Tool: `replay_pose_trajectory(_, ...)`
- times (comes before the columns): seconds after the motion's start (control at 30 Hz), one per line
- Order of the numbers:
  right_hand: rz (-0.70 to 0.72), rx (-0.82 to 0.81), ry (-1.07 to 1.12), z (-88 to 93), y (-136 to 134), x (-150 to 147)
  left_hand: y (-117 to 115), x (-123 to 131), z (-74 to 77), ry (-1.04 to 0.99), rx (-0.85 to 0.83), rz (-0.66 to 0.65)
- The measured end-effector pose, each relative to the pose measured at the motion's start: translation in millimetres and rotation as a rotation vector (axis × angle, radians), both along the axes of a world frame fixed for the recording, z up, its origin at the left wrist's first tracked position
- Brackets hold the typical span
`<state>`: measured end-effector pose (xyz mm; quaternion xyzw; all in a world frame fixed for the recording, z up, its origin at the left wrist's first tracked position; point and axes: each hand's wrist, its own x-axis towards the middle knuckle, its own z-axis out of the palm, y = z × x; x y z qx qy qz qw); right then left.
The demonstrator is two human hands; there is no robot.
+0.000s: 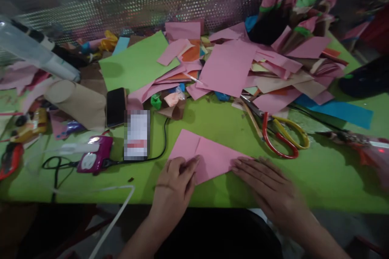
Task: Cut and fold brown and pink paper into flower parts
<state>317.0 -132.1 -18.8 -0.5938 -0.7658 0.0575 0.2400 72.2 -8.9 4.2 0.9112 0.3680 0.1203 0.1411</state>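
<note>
A folded sheet of pink paper (209, 156) lies on the green tabletop near its front edge, with a flap and a crease line on its left part. My left hand (175, 186) rests on the paper's lower left with its fingers bent in and the fingertips pressed against it. Flat over the paper's right corner lies my right hand (267, 182), fingers stretched out and side by side. Beyond that hand are scissors (281, 135) with one red and one yellow handle, their blades reaching under loose paper.
Pink sheets (229, 66), a green sheet (136, 62) and paper scraps heap along the back. Left of my hands are a lit phone (136, 135), a dark phone (116, 107), a purple cabled device (95, 154) and a brown paper cone (77, 103). A blue strip (340, 109) lies right.
</note>
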Motion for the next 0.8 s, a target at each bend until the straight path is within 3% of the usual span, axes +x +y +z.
replay_pose_trajectory(0.3, -0.019, 0.011, -0.021, 2.1, 2, 0, 2, 4, 6.7, 0.104, 0.043, -0.051)
replay_pose_trajectory(0.5, -0.042, -0.014, -0.153, 0.0, 4, -2, 1, 5, 5.9, 0.158, 0.120, -0.067)
replay_pose_trajectory(0.7, -0.038, -0.017, -0.177, 2.0, 4, -6, -4, 8, 5.9, 0.105, 0.262, -0.377)
replay_pose_trajectory(0.8, -0.044, -0.025, -0.167, 3.7, 6, -7, -11, 11, 7.6, 0.116, 0.241, -0.404)
